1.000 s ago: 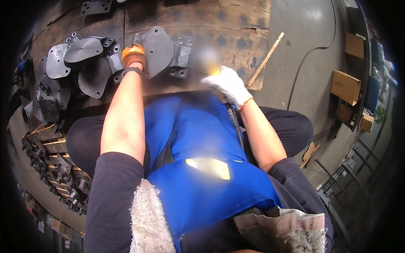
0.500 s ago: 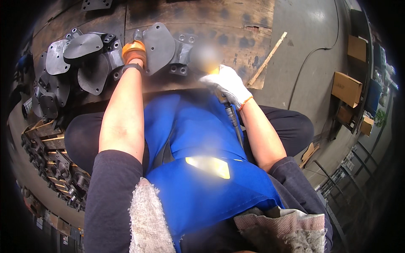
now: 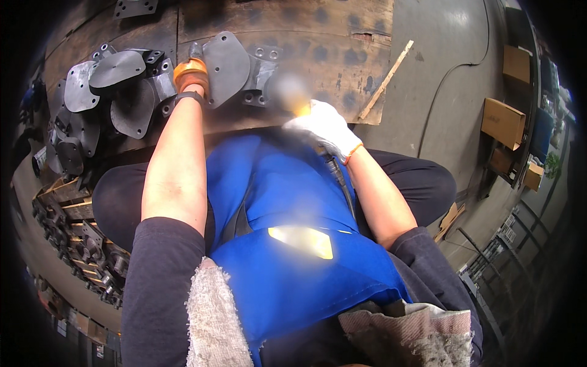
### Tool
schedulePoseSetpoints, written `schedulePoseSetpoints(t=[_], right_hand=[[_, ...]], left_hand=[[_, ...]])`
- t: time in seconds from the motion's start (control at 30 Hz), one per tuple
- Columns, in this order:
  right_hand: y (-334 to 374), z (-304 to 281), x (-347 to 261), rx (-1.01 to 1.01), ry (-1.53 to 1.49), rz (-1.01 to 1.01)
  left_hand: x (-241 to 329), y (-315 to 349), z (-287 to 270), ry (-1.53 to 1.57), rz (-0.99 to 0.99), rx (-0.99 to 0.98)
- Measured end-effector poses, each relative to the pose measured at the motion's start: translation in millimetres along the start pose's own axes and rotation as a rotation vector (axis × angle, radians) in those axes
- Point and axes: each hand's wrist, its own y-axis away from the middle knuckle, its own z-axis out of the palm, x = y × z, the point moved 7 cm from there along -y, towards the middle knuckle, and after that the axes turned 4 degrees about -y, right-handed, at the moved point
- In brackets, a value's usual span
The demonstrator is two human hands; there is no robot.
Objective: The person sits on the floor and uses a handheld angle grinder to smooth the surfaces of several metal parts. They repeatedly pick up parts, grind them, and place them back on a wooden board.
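"What's nearest on my feed?"

"Past the blue apron [image 3: 293,293], my right hand [image 3: 324,125] has its fingers wrapped round a dark-stemmed tool [image 3: 332,166]; its tip is blurred."

"And my left hand [image 3: 191,74]?"

"Farther out, at the left edge of the metal bracket [image 3: 229,58] on the wooden tabletop [image 3: 333,46]; I can't tell if those fingers grip. Looks like tool work on it; next calls for steadiness."

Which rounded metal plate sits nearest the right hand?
The grey plate just right of the orange-gloved left hand; the other rounded plates all lie left of that hand.
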Motion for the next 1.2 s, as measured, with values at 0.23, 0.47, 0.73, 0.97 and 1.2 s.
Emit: schedulePoseSetpoints(t=[0.23,0.47,0.73,0.97,1.2], right_hand=[[11.5,6.0,-10.9,-0.045,0.274,0.017],[7.6,11.4,-6.2,-0.057,0.339,0.000],[13.3,1.3,-0.8,-0.050,0.248,0.103],[15.6,-4.8,-1.9,-0.029,0.161,0.140],[9.1,-4.5,5.1,-0.034,-0.019,0.202]], left_hand=[[9.3,16.7,-7.3,-0.005,0.016,-0.027],[11.3,26.9,-15.1,-0.048,0.064,-0.004],[7.8,23.5,-14.2,0.039,-0.013,0.043],[8.6,9.2,-2.5,-0.015,0.011,0.013],[8.8,14.4,-10.8,-0.013,0.016,0.021]])
